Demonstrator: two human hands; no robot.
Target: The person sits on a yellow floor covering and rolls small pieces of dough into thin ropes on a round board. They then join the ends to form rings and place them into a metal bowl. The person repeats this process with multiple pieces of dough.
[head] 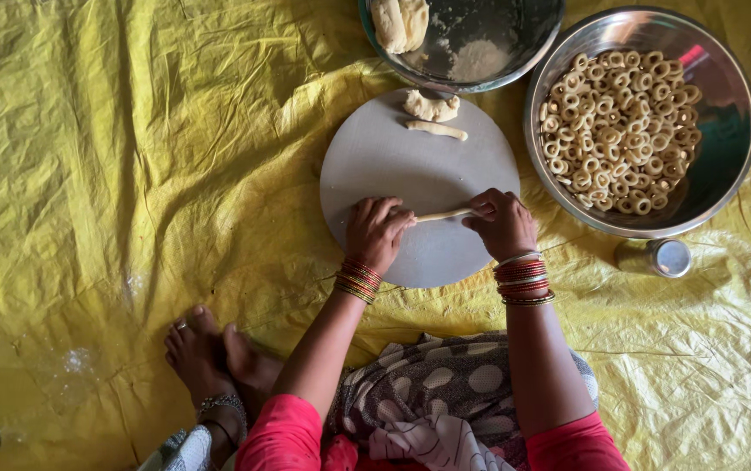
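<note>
A thin rope of pale dough (442, 215) lies across the near part of a round grey board (393, 157). My left hand (377, 231) presses on its left end and my right hand (501, 222) covers its right end, fingers curled over it. Both wrists carry red and gold bangles. At the far edge of the board sit a small lump of dough (431, 106) and a short dough stick (436, 130).
A large steel bowl (724, 166) of several small dough rings stands to the right. Another bowl (515, 44) at the top holds dough pieces and flour. A small steel cup (655, 258) lies right of my right wrist. Yellow sheet (131, 174) covers the floor; my bare feet (214, 358) rest lower left.
</note>
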